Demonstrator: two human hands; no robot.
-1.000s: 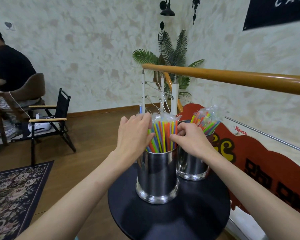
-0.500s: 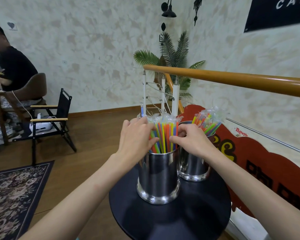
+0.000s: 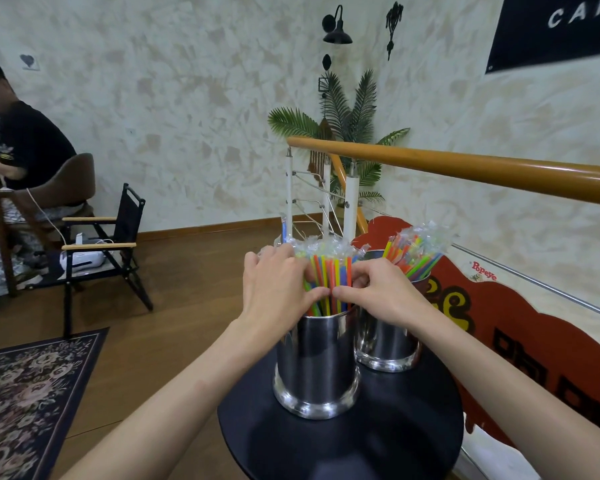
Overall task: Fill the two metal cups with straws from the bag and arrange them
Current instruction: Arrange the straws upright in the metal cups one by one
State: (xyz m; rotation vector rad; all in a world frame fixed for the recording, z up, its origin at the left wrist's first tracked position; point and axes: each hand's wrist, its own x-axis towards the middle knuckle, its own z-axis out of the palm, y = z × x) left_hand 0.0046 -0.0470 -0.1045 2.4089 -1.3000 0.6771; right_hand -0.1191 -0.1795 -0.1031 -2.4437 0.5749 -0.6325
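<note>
Both hands have closed in since the earlier frame: thumbs that were apart on either side of the bundle now meet tip to tip in front of it

Left hand (image 3: 276, 289): fingers curled round the left side of the bundle of bright wrapped straws (image 3: 329, 271), thumb pressed across the front. Right hand (image 3: 378, 292): fingers curled round the right side of the same bundle, thumb meeting the left thumb. Both hands gripping, neither spread flat

Bundle stands upright in the near shiny metal cup (image 3: 316, 368), orange, yellow, green and blue straws, clear wrapper ends crinkled at the top. One blue straw sticks up behind the left hand

Second shiny metal cup (image 3: 388, 344) just behind and to the right, touching or nearly touching the first; cannot tell which. It holds its own fan of coloured wrapped straws (image 3: 414, 254), leaning right, untouched by either hand

Both cups sit on a small round black counter (image 3: 378, 438), near cup toward its middle, far cup toward the back right edge

Around: orange wooden handrail (image 3: 465, 166) on white posts behind the cups, red painted sign panel (image 3: 516, 327) at right, green palm-like plant (image 3: 347, 123) against the mottled wall. Black folding chair (image 3: 111, 244) at left on the wooden floor, patterned rug (image 3: 25, 393) at lower left. Seated person in a black shirt (image 3: 28, 147) at far left
</note>
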